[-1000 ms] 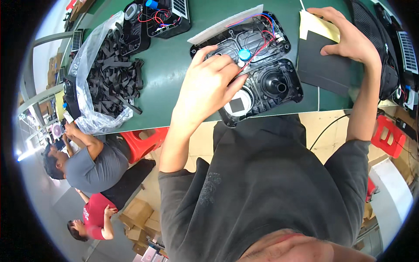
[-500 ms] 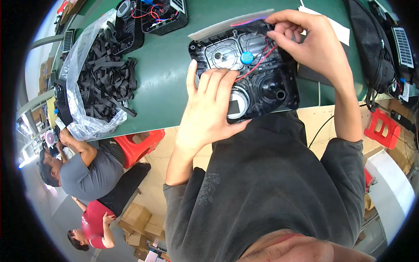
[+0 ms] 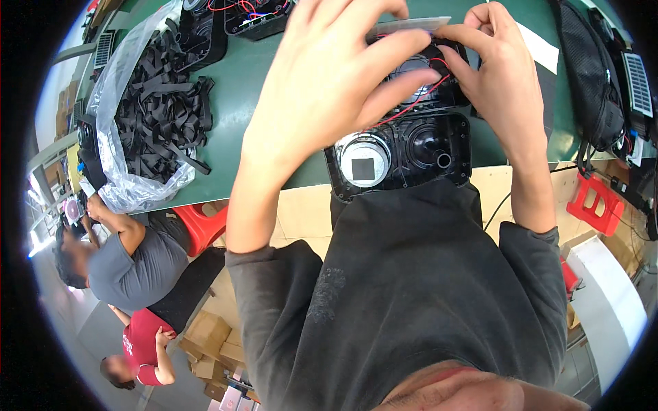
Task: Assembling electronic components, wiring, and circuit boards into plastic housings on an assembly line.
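Observation:
A black plastic speaker housing lies with its inside up at the table's near edge. In it sit a round silver speaker magnet with a dark square on it and a black round chamber. Red wires run across its middle. My left hand reaches over the housing's far left part with fingers apart, hiding much of it. At the far right corner, the thumb and forefinger of my right hand are pinched together; what lies between them is too small to make out. A grey panel stands along the far edge.
To the left, a clear plastic bag holds many black straps. Open black housings with wires stand at the back left. A black mesh bag and a solar panel are at right. Two people sit or stand at far left.
My left hand has left the housing's near left side and moved up across to its far edge. My right hand stays at the far corner, shifted slightly right. The housing has turned straighter.

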Demonstrator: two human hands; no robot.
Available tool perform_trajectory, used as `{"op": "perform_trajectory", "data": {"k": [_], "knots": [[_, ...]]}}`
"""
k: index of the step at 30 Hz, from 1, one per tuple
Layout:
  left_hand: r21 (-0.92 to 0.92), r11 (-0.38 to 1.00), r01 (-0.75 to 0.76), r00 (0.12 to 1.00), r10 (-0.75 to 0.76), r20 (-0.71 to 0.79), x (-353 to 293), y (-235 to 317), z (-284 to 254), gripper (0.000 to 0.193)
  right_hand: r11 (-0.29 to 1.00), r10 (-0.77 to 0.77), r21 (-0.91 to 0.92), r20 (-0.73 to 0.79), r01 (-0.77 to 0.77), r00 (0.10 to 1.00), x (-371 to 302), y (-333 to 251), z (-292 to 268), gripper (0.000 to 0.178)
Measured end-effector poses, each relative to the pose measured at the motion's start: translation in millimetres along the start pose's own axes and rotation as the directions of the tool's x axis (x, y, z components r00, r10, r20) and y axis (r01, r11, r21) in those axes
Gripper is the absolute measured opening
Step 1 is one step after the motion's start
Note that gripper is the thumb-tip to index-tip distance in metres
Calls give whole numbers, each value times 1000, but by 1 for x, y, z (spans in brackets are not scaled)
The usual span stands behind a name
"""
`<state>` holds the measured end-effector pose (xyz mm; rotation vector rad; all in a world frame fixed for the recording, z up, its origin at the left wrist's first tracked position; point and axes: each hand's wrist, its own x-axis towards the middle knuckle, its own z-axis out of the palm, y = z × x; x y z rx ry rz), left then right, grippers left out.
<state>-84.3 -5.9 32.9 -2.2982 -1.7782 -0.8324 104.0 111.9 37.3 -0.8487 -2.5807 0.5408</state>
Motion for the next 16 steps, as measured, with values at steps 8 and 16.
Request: {"op": "perform_trajectory", "data": {"k": [8, 16], "knots": [[-40, 998, 47, 968, -35, 250, 20, -1, 6, 48, 992, -84, -108, -116, 72, 990, -2, -8, 2, 21], [-63, 994, 87, 915, -54, 400, 31, -1, 1, 57, 991, -119, -58, 25, 121, 993, 6, 4, 4, 16]]}}
